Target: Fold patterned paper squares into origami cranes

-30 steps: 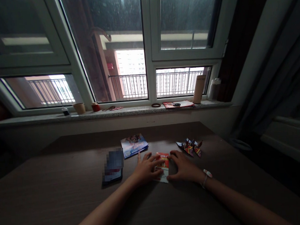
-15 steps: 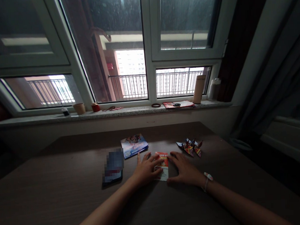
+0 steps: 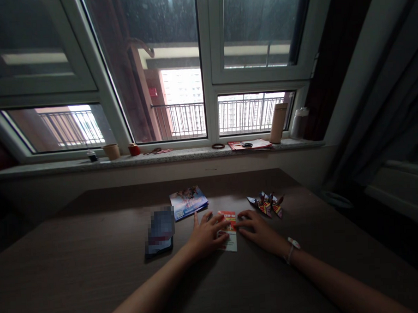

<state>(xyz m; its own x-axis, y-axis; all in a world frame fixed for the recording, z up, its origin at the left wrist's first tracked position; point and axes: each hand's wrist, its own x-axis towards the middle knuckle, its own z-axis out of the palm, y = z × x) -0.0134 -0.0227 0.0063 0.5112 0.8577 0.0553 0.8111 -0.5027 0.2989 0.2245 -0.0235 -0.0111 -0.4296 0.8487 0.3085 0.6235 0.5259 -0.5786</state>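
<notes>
A red-and-white printed paper leaflet (image 3: 229,231) lies flat on the dark wood-grain table (image 3: 78,254), between my two hands. My left hand (image 3: 207,236) rests on the table with its fingers spread and its fingertips over the leaflet's left edge. My right hand (image 3: 257,230) lies to the right, its fingertips touching the leaflet's upper right edge. Neither hand lifts the leaflet. A band (image 3: 292,248) circles my right wrist.
Left of my hands lie a blue illustrated booklet (image 3: 188,202) and a pixelated dark phone (image 3: 159,232). Folded paper cranes (image 3: 266,205) stand upper right. A stone windowsill (image 3: 181,157) holds cups, a bottle and papers.
My right hand has slid slightly up and inward over the leaflet's right edge, with its fingers drawn closer together. The view has shifted very slightly. The leaflet and left hand look nearly unmoved.
</notes>
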